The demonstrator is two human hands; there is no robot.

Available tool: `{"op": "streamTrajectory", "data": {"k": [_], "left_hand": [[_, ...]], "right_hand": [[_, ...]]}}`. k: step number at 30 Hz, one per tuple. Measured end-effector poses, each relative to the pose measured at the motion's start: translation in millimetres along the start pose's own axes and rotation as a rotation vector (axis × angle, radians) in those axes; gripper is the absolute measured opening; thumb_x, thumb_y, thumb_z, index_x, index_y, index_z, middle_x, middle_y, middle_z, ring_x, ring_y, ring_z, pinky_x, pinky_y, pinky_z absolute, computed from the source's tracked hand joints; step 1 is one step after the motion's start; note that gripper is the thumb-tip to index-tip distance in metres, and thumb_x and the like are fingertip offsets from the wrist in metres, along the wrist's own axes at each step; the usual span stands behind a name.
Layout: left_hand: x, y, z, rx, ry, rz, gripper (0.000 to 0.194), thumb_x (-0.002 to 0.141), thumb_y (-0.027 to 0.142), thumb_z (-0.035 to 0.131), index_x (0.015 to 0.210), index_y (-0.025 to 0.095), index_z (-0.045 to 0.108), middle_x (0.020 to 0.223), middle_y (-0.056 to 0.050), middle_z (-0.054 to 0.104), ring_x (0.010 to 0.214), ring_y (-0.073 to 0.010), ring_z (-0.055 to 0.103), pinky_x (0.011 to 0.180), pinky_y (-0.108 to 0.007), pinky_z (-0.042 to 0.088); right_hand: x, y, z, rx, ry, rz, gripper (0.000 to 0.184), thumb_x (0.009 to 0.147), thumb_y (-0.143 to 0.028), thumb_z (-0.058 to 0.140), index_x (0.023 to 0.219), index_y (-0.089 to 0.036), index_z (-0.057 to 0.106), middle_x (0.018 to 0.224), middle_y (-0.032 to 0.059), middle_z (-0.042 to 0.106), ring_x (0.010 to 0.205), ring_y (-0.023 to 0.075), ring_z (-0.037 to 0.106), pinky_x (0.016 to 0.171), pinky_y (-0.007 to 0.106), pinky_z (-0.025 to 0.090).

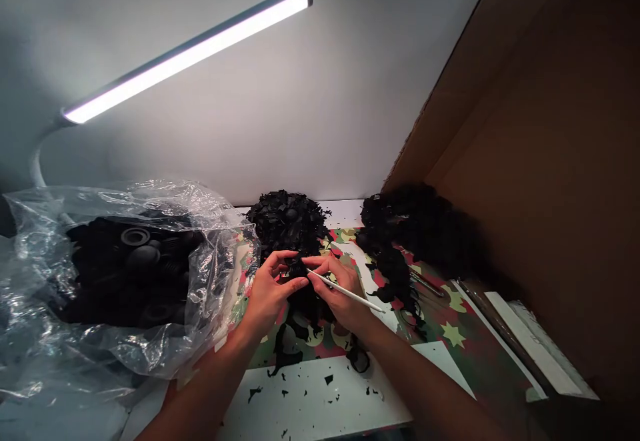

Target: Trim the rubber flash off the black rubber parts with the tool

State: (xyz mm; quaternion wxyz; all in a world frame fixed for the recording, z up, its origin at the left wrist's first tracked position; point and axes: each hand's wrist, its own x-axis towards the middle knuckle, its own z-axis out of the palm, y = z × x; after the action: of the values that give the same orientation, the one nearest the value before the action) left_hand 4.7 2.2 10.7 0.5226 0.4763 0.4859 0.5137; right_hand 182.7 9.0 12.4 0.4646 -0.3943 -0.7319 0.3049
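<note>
Between the fingertips of my left hand (270,291) is a small black ribbed part (297,267), perhaps rubber or plastic. My right hand (343,287) grips a slim white pen-like tool (350,293). Its near end points at the black part, and the tip is hidden by the fingers. Both hands are close together over the table. Below them lie dark trimmings (289,347), and more small black scraps (329,379) dot the white surface toward me.
A clear plastic bag (210,287) of black round parts (145,254) stands left. Behind my hands is a heap of black shreds (287,217); another dark pile (425,227) lies right, beside a cardboard wall (540,127). A lit tube lamp (195,51) hangs above.
</note>
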Motion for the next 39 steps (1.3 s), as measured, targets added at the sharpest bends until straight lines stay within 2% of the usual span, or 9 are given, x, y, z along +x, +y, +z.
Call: {"op": "streamTrajectory", "data": {"k": [6, 12, 15, 20, 24, 29, 31, 36, 39], "left_hand": [[-4.7, 3.8, 4.3, 0.012, -0.007, 0.079, 0.052, 0.070, 0.022, 0.084, 0.118, 0.024, 0.065, 0.102, -0.004, 0.070, 0.097, -0.0206, 0.065, 0.084, -0.031, 0.052], [-5.9, -3.9, 11.4, -0.256, -0.028, -0.048, 0.062, 0.067, 0.025, 0.087, 0.126, 0.027, 0.067, 0.094, -0.001, 0.065, 0.090, -0.0181, 0.066, 0.082, -0.027, 0.051], [-3.7, -5.7, 12.4, -0.416, -0.068, -0.159, 0.055, 0.068, 0.029, 0.087, 0.121, 0.027, 0.070, 0.098, -0.003, 0.065, 0.093, -0.0184, 0.068, 0.081, -0.026, 0.052], [-0.4, -0.3, 8.2, -0.433, -0.040, -0.180, 0.036, 0.071, 0.036, 0.086, 0.103, 0.021, 0.076, 0.100, -0.007, 0.072, 0.093, -0.0172, 0.067, 0.082, -0.025, 0.052], [1.1, -1.9, 6.8, -0.396, 0.035, -0.106, 0.037, 0.065, 0.034, 0.090, 0.097, 0.020, 0.077, 0.096, -0.005, 0.074, 0.085, -0.0141, 0.066, 0.078, -0.021, 0.052], [-0.4, -3.8, 7.2, -0.363, 0.009, -0.106, 0.042, 0.064, 0.038, 0.090, 0.098, 0.019, 0.074, 0.089, -0.004, 0.070, 0.077, -0.0176, 0.068, 0.077, -0.030, 0.055], [-0.7, -2.3, 4.7, -0.199, -0.049, -0.035, 0.040, 0.072, 0.041, 0.084, 0.105, 0.022, 0.075, 0.096, -0.006, 0.068, 0.086, -0.0221, 0.068, 0.083, -0.037, 0.054], [-1.4, 2.5, -3.4, 0.698, 0.000, 0.353, 0.030, 0.090, 0.031, 0.065, 0.117, 0.037, 0.075, 0.133, -0.008, 0.048, 0.113, -0.0290, 0.050, 0.104, -0.051, 0.040], [-3.9, 5.7, -4.6, 0.960, -0.010, 0.448, 0.029, 0.092, 0.027, 0.062, 0.116, 0.038, 0.074, 0.144, -0.008, 0.035, 0.121, -0.0339, 0.041, 0.105, -0.057, 0.034]], "right_hand": [[0.4, 11.4, 8.7, -0.248, 0.007, -0.176, 0.012, 0.100, -0.020, 0.049, 0.102, -0.022, 0.061, 0.105, 0.0068, 0.073, 0.099, 0.0230, 0.067, 0.092, 0.040, 0.046], [15.3, 23.6, -3.6, -0.428, 0.008, 0.119, 0.015, 0.092, -0.017, 0.054, 0.079, -0.022, 0.058, 0.077, 0.0010, 0.068, 0.078, 0.0208, 0.062, 0.081, 0.036, 0.042], [18.2, 20.5, -10.3, -0.213, -0.012, 0.189, 0.019, 0.091, -0.022, 0.055, 0.072, -0.022, 0.052, 0.089, 0.0023, 0.072, 0.087, 0.0218, 0.064, 0.083, 0.037, 0.045], [20.5, 11.1, -13.4, 0.201, 0.088, 0.148, 0.017, 0.099, -0.023, 0.039, 0.101, -0.024, 0.056, 0.113, 0.0045, 0.067, 0.099, 0.0188, 0.066, 0.090, 0.035, 0.049], [18.8, 6.4, -6.7, -0.002, -0.086, 0.117, 0.012, 0.100, -0.024, 0.043, 0.104, -0.024, 0.055, 0.094, 0.0019, 0.066, 0.086, 0.0187, 0.063, 0.081, 0.033, 0.049], [12.4, 7.6, 4.5, -0.305, -0.231, 0.071, 0.009, 0.095, -0.017, 0.056, 0.102, -0.022, 0.052, 0.104, 0.0068, 0.067, 0.093, 0.0238, 0.061, 0.081, 0.034, 0.047], [11.3, 9.3, 4.9, -0.353, -0.247, 0.082, 0.010, 0.095, -0.013, 0.055, 0.098, -0.022, 0.051, 0.101, 0.0062, 0.068, 0.090, 0.0232, 0.061, 0.078, 0.033, 0.047], [10.3, 14.8, 3.2, -0.327, -0.209, 0.067, 0.018, 0.092, -0.006, 0.053, 0.096, -0.022, 0.050, 0.100, 0.0046, 0.069, 0.088, 0.0205, 0.064, 0.075, 0.030, 0.047], [9.5, 19.1, 4.3, -0.387, -0.221, -0.004, 0.021, 0.089, -0.003, 0.055, 0.097, -0.022, 0.052, 0.098, 0.0048, 0.070, 0.085, 0.0209, 0.064, 0.071, 0.029, 0.047]]}}
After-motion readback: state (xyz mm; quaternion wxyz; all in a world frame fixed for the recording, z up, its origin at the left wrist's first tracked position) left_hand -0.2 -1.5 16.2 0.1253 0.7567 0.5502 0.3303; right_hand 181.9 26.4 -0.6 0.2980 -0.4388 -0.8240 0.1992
